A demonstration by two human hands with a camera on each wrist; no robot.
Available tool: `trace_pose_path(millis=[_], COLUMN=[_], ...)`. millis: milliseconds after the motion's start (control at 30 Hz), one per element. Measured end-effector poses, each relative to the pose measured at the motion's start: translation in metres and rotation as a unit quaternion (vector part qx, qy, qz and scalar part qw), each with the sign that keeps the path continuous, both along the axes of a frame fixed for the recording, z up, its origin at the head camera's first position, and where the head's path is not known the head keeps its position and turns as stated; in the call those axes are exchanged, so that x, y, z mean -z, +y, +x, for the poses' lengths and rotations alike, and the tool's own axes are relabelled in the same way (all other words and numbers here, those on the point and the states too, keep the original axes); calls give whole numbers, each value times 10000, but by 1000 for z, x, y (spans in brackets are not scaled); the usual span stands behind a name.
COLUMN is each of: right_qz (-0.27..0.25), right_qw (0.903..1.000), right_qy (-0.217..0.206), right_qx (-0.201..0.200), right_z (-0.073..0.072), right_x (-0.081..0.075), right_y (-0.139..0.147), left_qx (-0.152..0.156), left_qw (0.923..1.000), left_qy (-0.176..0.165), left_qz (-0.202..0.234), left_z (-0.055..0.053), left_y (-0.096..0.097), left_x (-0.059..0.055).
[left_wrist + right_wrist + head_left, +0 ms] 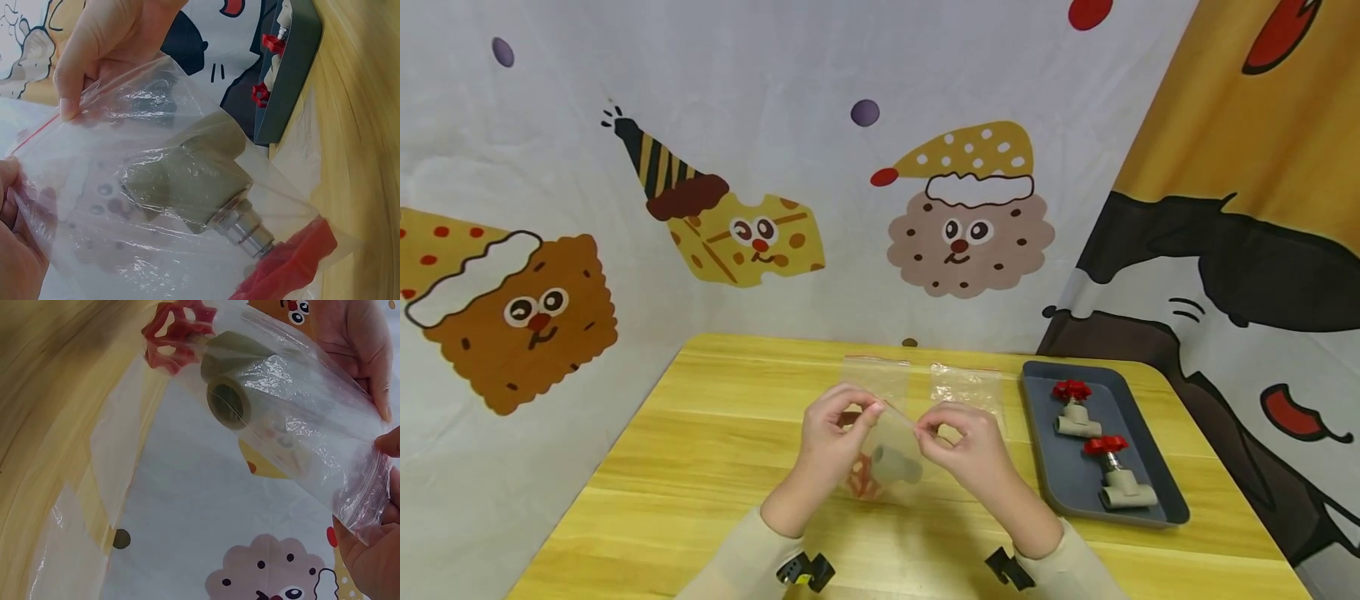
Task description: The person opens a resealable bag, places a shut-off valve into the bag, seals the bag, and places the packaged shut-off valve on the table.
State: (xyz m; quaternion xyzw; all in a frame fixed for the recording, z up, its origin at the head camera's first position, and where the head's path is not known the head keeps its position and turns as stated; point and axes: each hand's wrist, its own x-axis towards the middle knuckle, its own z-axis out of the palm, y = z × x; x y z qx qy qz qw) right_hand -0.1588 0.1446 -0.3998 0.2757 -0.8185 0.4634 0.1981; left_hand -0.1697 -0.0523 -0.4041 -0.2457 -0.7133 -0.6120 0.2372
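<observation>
A clear zip bag (94, 181) hangs between my hands, its red-lined mouth edge stretched between them. Inside lies a grey-beige plastic pipe valve (194, 181) with a metal stem and a red handwheel (290, 262), which hangs lowest. Thumb and fingers of my left hand (831, 437) pinch one end of the bag's mouth. The other end is pinched by my right hand (970, 442). In the right wrist view the valve's round pipe opening shows through the film, and the bag's mouth looks pressed together.
Right of my hands stands a grey tray (1075, 471) holding two similar valves, a far one (1078, 421) and a near one (1129, 489). Two flat clear bags, one left (876, 371) and one right (966, 385), lie behind my hands. A cartoon-printed curtain (842, 325) hangs behind the wooden table (700, 450).
</observation>
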Motion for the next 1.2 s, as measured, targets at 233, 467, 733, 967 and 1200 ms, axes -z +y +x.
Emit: trace_pose_path(millis=[233, 467, 733, 967, 1200], right_qz=[70, 32, 111, 180, 160], right_qw=[9998, 9998, 9997, 9994, 9975], right_qy=[128, 202, 194, 276, 662], right_qx=[98, 50, 93, 111, 195], right_z=[2, 4, 6, 7, 9], right_x=[3, 8, 8, 10, 14], right_y=[4, 9, 13, 17, 20], left_qx=[-66, -105, -183, -133, -142], left_qw=[9999, 9999, 9994, 9990, 9986], left_qy=[-60, -30, -128, -339, -321], left_qz=[70, 76, 246, 257, 393], left_z=[12, 13, -2, 7, 11], left_y=[2, 2, -2, -4, -6], left_x=[-22, -22, 1, -16, -23])
